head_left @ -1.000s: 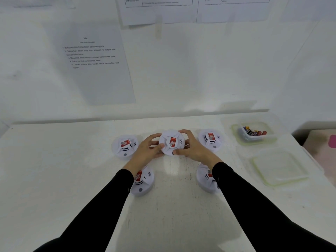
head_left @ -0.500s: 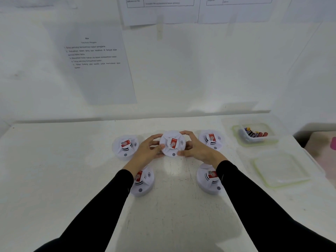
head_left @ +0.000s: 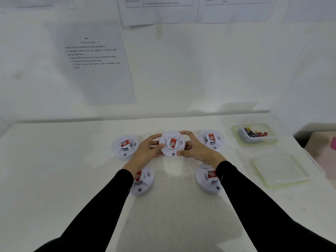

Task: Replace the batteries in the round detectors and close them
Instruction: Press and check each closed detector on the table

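Note:
Several round white detectors with red labels lie on the white table point(head_left: 54, 179). The middle back detector point(head_left: 172, 143) is gripped from both sides: my left hand point(head_left: 147, 151) curls round its left edge, my right hand point(head_left: 195, 149) round its right edge. Other detectors sit at the back left point(head_left: 125, 146), back right point(head_left: 211, 140), front left point(head_left: 142, 180) and front right point(head_left: 209, 180); my forearms partly cover the front two. All look closed, face up.
A clear container point(head_left: 254, 134) with several batteries stands at the back right. Its clear lid point(head_left: 281, 169) lies flat in front of it. Paper sheets hang on the wall behind. The table's right edge is just past the lid.
Both hands keep their hold on the middle detector; it appears slightly turned and raised. The camera has shifted a little.

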{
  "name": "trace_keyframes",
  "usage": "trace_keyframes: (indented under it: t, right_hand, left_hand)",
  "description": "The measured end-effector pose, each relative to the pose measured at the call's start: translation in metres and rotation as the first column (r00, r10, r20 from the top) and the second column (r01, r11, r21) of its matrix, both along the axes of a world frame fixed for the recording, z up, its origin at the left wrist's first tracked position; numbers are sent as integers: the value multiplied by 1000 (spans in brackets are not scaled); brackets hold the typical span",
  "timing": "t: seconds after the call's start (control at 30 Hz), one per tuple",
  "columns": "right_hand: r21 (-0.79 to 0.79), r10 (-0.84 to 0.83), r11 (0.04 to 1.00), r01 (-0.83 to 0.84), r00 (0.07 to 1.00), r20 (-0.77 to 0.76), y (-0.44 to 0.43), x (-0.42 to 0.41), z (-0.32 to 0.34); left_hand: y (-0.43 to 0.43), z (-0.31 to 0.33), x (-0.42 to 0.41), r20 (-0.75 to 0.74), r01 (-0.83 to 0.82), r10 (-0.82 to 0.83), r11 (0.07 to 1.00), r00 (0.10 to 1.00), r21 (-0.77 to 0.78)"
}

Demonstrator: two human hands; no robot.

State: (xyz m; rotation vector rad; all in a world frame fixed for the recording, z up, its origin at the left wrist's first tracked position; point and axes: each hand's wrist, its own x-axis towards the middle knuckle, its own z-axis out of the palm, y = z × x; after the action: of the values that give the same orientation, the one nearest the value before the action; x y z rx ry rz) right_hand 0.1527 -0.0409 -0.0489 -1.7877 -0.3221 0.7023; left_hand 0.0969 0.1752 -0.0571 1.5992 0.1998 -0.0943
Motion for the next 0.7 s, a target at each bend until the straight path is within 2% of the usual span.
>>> trace_keyframes:
  t: [0.7]
  right_hand:
    - [-37, 7, 999, -7, 1000, 8, 2, 0, 1]
  left_hand:
    - [2, -3, 1, 1, 10, -10, 1000, 1000, 9]
